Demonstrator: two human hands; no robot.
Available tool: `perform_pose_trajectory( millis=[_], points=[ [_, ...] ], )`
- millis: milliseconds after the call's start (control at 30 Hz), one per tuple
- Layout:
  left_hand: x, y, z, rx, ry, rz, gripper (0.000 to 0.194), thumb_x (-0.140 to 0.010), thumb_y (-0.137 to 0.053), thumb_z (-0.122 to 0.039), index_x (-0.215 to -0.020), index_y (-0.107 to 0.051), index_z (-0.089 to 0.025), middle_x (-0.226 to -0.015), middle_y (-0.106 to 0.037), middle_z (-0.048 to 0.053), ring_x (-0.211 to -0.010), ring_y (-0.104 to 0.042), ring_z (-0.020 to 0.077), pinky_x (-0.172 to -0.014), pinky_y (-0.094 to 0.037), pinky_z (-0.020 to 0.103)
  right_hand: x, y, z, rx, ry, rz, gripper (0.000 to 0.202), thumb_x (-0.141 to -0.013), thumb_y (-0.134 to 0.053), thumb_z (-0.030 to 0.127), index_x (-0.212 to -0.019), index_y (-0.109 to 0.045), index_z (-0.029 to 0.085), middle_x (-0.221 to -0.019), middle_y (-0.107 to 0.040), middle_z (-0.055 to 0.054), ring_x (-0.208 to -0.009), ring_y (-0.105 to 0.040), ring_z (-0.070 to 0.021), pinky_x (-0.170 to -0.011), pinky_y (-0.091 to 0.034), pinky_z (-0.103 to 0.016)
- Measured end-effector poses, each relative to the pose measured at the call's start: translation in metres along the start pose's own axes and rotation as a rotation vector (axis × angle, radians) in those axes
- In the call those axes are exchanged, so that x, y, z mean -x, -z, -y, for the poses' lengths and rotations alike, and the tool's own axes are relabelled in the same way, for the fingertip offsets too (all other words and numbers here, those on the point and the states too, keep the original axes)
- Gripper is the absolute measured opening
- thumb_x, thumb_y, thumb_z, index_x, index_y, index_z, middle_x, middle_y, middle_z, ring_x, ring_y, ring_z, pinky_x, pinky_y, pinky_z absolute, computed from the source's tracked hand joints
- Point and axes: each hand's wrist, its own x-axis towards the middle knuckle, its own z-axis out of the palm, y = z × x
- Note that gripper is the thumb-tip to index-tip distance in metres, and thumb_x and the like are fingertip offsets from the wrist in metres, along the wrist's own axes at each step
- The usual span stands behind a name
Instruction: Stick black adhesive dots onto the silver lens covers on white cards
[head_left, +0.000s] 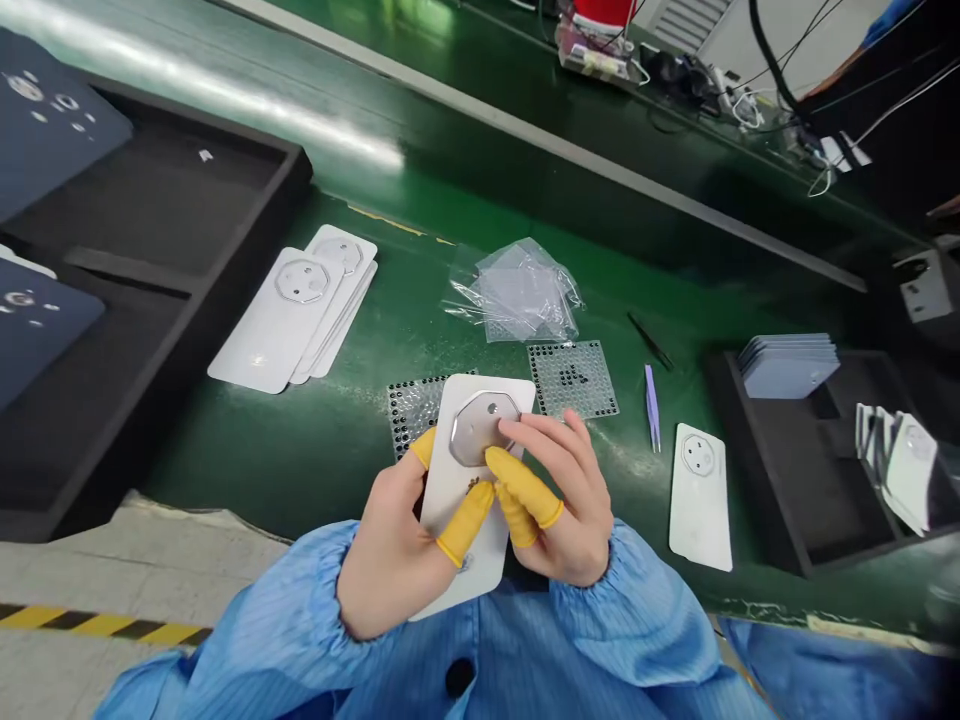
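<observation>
My left hand [401, 560] grips a white phone back cover [491, 555] by its edges, a yellow finger-cotted thumb across its face. The cover tilts in front of my chest, its silver octagonal camera plate [476, 430] at the upper end. My right hand [566, 500] is over the cover, with yellow-cotted thumb and finger close together at the plate's lower edge. Whatever lies between those tips, if anything, is too small to make out. Behind the cover are two clear sheets of small black dots, one partly hidden [412, 405] and one to the right [574, 378].
White back covers [255, 330] lie stacked left, beside a black tray [247, 230] holding dark blue covers. Clear plastic bags [525, 290] lie at centre. Rightward are black tweezers [650, 340], purple tweezers [652, 405], one white cover [699, 510] and another black tray [757, 470] with covers.
</observation>
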Motion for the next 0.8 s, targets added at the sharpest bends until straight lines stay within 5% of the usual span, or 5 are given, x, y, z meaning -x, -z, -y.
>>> perform_pose_trajectory(
  millis=[233, 533, 700, 800],
  points=[
    [-0.002, 0.0, -0.001, -0.139, -0.099, -0.009, 0.035, -0.075, -0.066, -0.009, -0.107, -0.058, -0.02, -0.086, -0.073, -0.004, -0.065, -0.068, 0.01, -0.058, -0.054, 0.014, 0.0, -0.001, -0.002, -0.011, -0.019, 0.053, 0.027, -0.085, -0.045, 0.016, -0.105, -0.062, 0.019, -0.126, -0.06, -0.011, -0.119, -0.055, -0.0261, -0.103, -0.039, -0.052],
    [0.001, 0.002, 0.008, -0.301, 0.063, -0.033, 0.035, -0.072, -0.065, -0.021, -0.106, -0.057, -0.021, -0.087, -0.074, 0.004, -0.069, -0.07, 0.0217, -0.056, -0.055, 0.027, 0.007, -0.002, -0.004, -0.194, -0.06, 0.265, 0.043, -0.087, -0.043, 0.017, -0.129, -0.05, 0.012, -0.145, -0.038, -0.019, -0.134, -0.038, -0.0331, -0.101, -0.042, -0.056],
    [0.002, -0.003, 0.017, -0.215, 0.133, 0.026, 0.034, -0.072, -0.065, -0.019, -0.105, -0.056, -0.02, -0.09, -0.073, 0.005, -0.074, -0.071, 0.0229, -0.062, -0.057, 0.029, 0.022, -0.013, -0.008, -0.315, -0.133, 0.234, 0.046, -0.089, -0.041, 0.017, -0.134, -0.047, 0.015, -0.145, -0.039, -0.016, -0.134, -0.038, -0.0323, -0.103, -0.042, -0.058],
    [0.002, -0.005, 0.014, -0.024, 0.191, 0.053, 0.04, -0.073, -0.068, -0.023, -0.111, -0.055, -0.019, -0.1, -0.073, 0.008, -0.08, -0.071, 0.0239, -0.065, -0.058, 0.029, 0.026, -0.014, -0.007, -0.333, -0.179, 0.1, 0.04, -0.093, -0.038, 0.022, -0.131, -0.051, 0.019, -0.143, -0.043, -0.012, -0.133, -0.04, -0.0305, -0.104, -0.041, -0.058]
  ],
)
